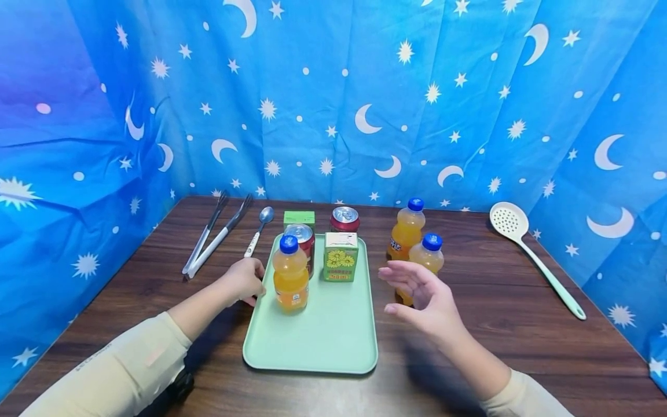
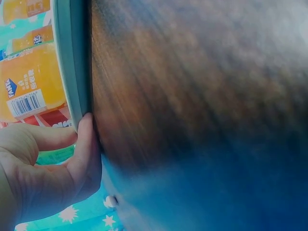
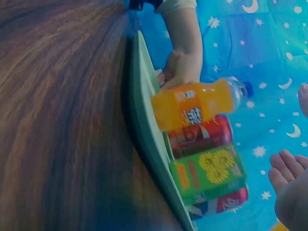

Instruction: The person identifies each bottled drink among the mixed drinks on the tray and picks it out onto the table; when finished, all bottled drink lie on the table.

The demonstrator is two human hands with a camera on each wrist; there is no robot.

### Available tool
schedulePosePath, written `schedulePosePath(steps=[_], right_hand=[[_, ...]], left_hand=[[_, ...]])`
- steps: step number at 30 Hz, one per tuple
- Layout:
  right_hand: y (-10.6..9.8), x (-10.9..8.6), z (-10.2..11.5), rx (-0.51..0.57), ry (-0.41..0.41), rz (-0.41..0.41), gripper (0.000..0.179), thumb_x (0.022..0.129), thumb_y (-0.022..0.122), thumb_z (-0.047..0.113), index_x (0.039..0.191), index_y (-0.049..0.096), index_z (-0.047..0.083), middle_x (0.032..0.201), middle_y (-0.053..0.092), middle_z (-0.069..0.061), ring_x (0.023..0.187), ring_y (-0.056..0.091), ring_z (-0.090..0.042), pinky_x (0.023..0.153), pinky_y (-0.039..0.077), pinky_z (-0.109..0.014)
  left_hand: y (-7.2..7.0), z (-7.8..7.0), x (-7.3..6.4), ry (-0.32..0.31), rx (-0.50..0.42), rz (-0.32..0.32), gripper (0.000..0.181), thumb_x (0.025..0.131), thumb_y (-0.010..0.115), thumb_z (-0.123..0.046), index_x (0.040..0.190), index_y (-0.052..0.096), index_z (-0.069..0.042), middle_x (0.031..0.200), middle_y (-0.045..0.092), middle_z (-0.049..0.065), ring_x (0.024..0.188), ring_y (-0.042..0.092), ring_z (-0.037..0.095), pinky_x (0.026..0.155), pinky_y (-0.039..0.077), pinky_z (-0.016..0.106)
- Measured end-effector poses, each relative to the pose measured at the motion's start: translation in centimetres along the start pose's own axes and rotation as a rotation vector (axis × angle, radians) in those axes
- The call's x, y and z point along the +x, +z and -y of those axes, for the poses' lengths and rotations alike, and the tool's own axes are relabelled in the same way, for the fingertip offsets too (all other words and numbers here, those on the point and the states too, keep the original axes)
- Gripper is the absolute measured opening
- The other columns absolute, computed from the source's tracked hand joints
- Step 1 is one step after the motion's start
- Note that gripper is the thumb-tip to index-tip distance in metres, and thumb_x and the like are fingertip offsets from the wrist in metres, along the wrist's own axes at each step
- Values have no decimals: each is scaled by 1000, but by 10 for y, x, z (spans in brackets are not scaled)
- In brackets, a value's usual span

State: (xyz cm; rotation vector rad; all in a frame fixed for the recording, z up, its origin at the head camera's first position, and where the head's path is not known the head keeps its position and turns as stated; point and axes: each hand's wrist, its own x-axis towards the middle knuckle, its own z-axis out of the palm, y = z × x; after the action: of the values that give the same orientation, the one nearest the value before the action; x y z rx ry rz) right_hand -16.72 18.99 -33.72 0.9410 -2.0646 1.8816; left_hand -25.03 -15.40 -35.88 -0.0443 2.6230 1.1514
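My left hand (image 1: 242, 282) pinches the left rim of the pale green tray (image 1: 339, 341) between thumb and fingers, as the left wrist view shows at the tray edge (image 2: 72, 62). On the tray stand an orange soda bottle (image 1: 290, 284) with a blue cap, a red can (image 1: 308, 246) behind it and a green drink carton (image 1: 341, 263) with yellow flowers. Right of the tray, my right hand (image 1: 424, 301) hovers with fingers spread and nothing in its grasp. It partly hides the nearer of two orange soda bottles (image 1: 426, 258); the other bottle (image 1: 406, 231) stands behind.
Another red can (image 1: 345, 218) and green carton (image 1: 299, 219) stand at the tray's far end. Tongs (image 1: 216, 240) and a spoon (image 1: 259, 231) lie left on the wooden table (image 1: 495, 347). A slotted skimmer (image 1: 542, 260) lies far right. Blue curtain (image 1: 312, 104) surrounds the table.
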Motion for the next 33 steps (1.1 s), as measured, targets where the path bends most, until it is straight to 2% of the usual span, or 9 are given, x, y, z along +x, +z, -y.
schedulePosePath(steps=[3,12,16,24,28,33], right_hand=[[8,5,-4,-8,20,8,59,75,72,-10,128,46,-5,122,55,-23,115,53,-31,100,43,-36],[29,19,-14,6,26,8,54,76,73,-6,124,50,-3,118,59,-21,112,55,-31,98,45,-34],[37,27,-18,-10,26,19,57,75,76,0,125,49,-6,118,59,-21,113,54,-31,98,45,-35],[55,41,-29,1,89,69,63,75,79,8,128,46,-3,122,57,-20,115,54,-26,101,41,-44],[65,46,-32,-56,114,91,64,75,79,10,129,46,1,123,58,-14,114,55,-22,100,42,-46],[76,54,-33,-70,172,86,63,75,80,15,129,48,12,123,59,-5,114,54,-16,100,41,-48]], left_hand=[[0,0,1,0,2,0,31,75,65,13,103,50,7,90,52,18,66,62,23,51,58,31],[0,0,2,-5,9,1,31,75,65,13,101,50,7,90,51,18,65,62,23,50,58,31],[0,-1,3,-9,12,-1,31,75,65,14,101,50,7,90,51,18,66,62,23,50,58,31],[0,-1,2,-9,6,3,30,75,65,14,100,50,7,89,51,18,66,62,23,51,58,32],[2,0,1,-6,13,3,30,76,66,13,100,50,7,88,52,18,65,62,23,51,58,31],[1,-1,0,-9,15,-4,31,75,65,14,101,50,7,89,51,18,65,62,23,50,58,31]])
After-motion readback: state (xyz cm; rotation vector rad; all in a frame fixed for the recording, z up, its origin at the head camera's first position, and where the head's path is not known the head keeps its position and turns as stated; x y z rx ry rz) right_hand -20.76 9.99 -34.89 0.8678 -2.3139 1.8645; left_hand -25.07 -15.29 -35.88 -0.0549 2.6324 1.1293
